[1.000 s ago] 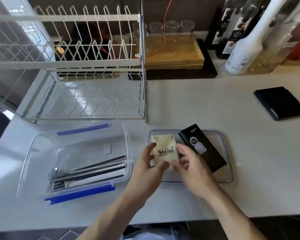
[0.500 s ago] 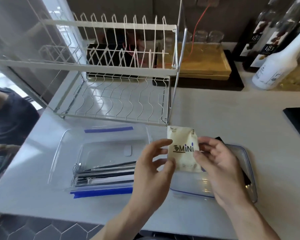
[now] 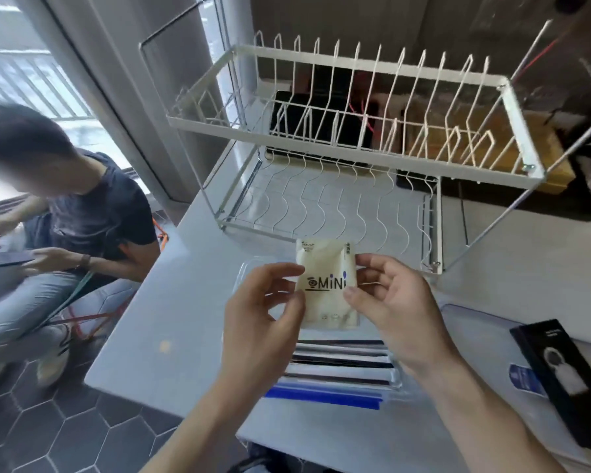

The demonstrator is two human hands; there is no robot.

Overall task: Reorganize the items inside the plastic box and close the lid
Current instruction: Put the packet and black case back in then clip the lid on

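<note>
Fingers of both hands (image 3: 267, 302) (image 3: 386, 295) pinch a cream packet (image 3: 326, 281) above the grey countertop (image 3: 171, 319), beside a window.

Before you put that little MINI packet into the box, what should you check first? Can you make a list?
1. Cream-coloured MINI packet held firmly: ok, the left hand and right hand both pinch its edges.
2. Clear plastic box with the blue latch open: ok, no lid is over it.
3. Packet over the box: ok, it is held above it.
4. Room inside the box: cannot tell, the hands hide most of it; flat black and white packets fill the near part.
5. Clear plastic lid ready for closing: not ok, a long black packet lies on it.
</note>
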